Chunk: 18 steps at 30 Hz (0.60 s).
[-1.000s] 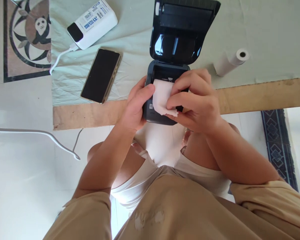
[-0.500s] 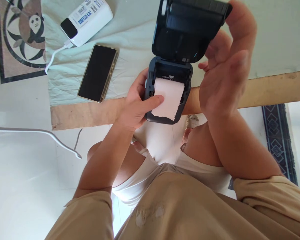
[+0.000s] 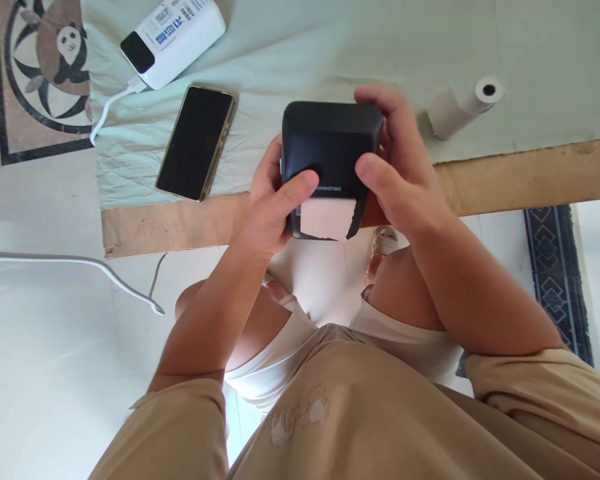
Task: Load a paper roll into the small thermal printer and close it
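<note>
Both hands held a small black printer (image 3: 330, 150) at the near edge of the table (image 3: 530, 177). The left hand (image 3: 270, 207) gripped its left side, with the thumb pressed on the closed lid. The right hand (image 3: 400, 167) wrapped around its right side, with fingers over the far edge and the thumb on top. The lid was shut. A short strip of white paper (image 3: 325, 219) with a torn end stuck out of the front and hung past the table edge, over the person's lap.

A pale green cloth (image 3: 360, 47) covered most of the table. It stopped before the near edge, so a band of bare brown wood showed along that edge. To the right of the printer, a white paper roll (image 3: 463, 107) lay on the cloth near that band, apart from the right hand. To the left, a black phone (image 3: 196, 142) lay flat with its screen dark, close to the cloth's near edge. Farther back on the left sat a white power bank (image 3: 173, 39) with a white cable (image 3: 113, 110) plugged in. The cloth behind the printer was bare, and so was the far right part.

Small white letters on the printer's lid were too tiny to read for sure. The power bank had blue writing that could not be read.
</note>
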Each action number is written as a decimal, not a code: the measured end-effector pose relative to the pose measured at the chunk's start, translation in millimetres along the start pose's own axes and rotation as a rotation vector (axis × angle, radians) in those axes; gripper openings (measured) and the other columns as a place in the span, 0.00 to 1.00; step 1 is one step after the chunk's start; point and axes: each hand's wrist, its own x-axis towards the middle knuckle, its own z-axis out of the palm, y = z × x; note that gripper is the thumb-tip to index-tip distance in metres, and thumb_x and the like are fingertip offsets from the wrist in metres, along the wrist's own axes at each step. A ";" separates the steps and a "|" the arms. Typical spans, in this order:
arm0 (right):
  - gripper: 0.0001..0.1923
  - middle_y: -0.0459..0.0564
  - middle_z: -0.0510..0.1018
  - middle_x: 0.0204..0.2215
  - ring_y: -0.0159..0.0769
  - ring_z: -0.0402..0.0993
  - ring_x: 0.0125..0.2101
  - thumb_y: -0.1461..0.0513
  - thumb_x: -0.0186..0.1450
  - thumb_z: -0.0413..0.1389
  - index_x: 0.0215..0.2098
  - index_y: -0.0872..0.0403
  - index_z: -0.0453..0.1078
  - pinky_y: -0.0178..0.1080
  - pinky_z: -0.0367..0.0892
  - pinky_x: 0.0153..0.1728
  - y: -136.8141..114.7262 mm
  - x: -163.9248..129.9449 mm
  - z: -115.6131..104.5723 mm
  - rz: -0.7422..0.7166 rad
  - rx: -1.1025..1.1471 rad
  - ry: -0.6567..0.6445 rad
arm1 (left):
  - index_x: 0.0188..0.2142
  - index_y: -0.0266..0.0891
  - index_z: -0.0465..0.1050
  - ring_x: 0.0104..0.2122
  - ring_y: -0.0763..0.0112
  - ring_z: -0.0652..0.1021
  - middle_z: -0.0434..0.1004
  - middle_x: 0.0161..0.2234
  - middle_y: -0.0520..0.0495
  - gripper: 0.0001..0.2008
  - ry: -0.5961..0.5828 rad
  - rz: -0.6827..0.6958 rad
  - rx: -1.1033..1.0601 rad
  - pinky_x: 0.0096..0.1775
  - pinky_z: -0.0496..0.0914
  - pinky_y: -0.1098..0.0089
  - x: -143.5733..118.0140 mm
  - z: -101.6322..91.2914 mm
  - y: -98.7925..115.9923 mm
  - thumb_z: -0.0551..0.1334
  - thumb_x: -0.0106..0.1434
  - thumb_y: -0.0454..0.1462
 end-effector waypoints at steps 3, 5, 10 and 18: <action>0.40 0.49 0.73 0.49 0.34 0.75 0.42 0.42 0.58 0.64 0.60 0.45 0.52 0.40 0.76 0.43 7.0 2.4 2.5 0.038 0.155 -0.060 | 0.47 0.46 0.71 0.39 0.64 0.80 0.75 0.39 0.50 0.19 0.017 -0.006 0.025 0.36 0.74 0.67 -2.5 2.9 0.1 0.71 0.58 0.44; 0.43 0.49 0.73 0.50 0.37 0.76 0.45 0.42 0.55 0.67 0.59 0.45 0.54 0.40 0.77 0.43 10.0 4.1 2.8 0.065 0.172 -0.061 | 0.46 0.45 0.72 0.39 0.67 0.79 0.76 0.38 0.51 0.16 0.018 0.015 0.003 0.37 0.74 0.69 -3.9 3.9 -0.4 0.70 0.60 0.41; 0.44 0.50 0.74 0.50 0.39 0.76 0.49 0.42 0.54 0.67 0.60 0.45 0.54 0.42 0.78 0.45 11.1 5.2 2.1 0.045 0.160 -0.058 | 0.48 0.48 0.71 0.42 0.68 0.78 0.76 0.41 0.51 0.15 -0.011 0.005 0.015 0.40 0.73 0.69 -5.8 6.2 1.7 0.68 0.62 0.40; 0.38 0.49 0.74 0.48 0.39 0.76 0.48 0.48 0.56 0.66 0.59 0.43 0.56 0.42 0.78 0.45 14.5 2.2 2.9 0.009 0.156 -0.015 | 0.47 0.45 0.74 0.54 0.59 0.69 0.72 0.42 0.50 0.18 0.209 0.212 0.701 0.62 0.59 0.60 11.2 -39.5 48.0 0.68 0.63 0.50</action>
